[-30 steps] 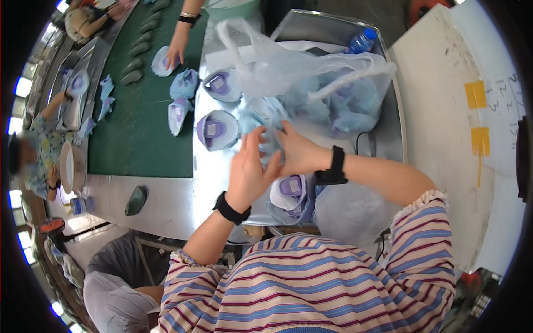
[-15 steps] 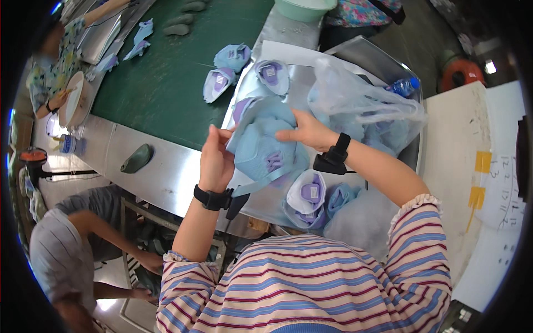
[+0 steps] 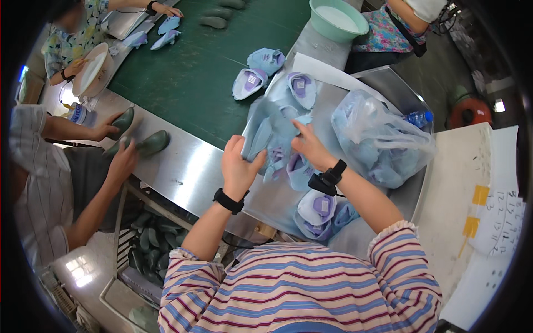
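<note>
- The stack of light-blue shoe uppers [image 3: 272,136] sits at the centre of the view, held upright above the steel worktable [image 3: 183,166]; half a second ago it lay lower and flatter between the hands, so the bundle has been raised and squared up.
- The left hand [image 3: 237,164] is clamped on the stack's lower left edge, thumb in front.
- The right hand [image 3: 310,147] presses the stack's right face, fingers closed on it, index finger pointing to 11 o'clock.
- At 5 o'clock of the stack lie more uppers with purple insoles [image 3: 317,208]; at 12 o'clock another upper [image 3: 301,89] rests on the table.
- At 3 o'clock a clear plastic bag [image 3: 383,139] holds further blue pieces; a second ago both hands worked at its mouth, so the bundle seems drawn from it.
- At 9 o'clock a co-worker's hands grip dark green shoe lasts [image 3: 145,143] beside the green conveyor belt [image 3: 194,66].
</note>
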{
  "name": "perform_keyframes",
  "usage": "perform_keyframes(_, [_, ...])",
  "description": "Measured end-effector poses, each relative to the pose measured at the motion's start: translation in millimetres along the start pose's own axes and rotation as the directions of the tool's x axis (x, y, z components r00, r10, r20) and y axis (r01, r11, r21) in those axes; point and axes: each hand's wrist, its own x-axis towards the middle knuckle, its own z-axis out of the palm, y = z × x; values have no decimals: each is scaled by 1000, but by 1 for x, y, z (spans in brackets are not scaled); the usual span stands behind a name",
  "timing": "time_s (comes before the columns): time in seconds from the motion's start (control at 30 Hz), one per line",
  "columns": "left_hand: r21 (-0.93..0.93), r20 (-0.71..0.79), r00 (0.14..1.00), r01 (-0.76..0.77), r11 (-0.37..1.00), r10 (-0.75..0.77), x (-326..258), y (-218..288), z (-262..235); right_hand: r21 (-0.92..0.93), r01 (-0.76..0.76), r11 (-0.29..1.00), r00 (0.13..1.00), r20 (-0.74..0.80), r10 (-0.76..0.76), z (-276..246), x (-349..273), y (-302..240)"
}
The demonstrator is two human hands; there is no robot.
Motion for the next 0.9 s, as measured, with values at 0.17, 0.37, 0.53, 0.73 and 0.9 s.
perform_keyframes(0.17, [-302,-16,997,61,951,-69,-15,-10,18,-634,365,682,901,54,-431,38,-27,-25])
perform_keyframes(0.37, [-928,199,947,265,263,-250,-19,-25,-2,522,-57,851,997,-11,74,-1,-9,-10])
perform_keyframes(0.53, [-850,165,977,211,482,-138,-8,-47,-31,805,-133,578,986,164,-1,-32,-16,-17])
perform_keyframes(0.73, [-828,109,926,285,483,-360,2,-65,-20,585,-168,793,983,155,94,-24,-1,-11])
perform_keyframes(0.9, [-764,21,924,261,590,-381,41,-90,-39,-77,72,994,997,-15,-73,-5,65,-67])
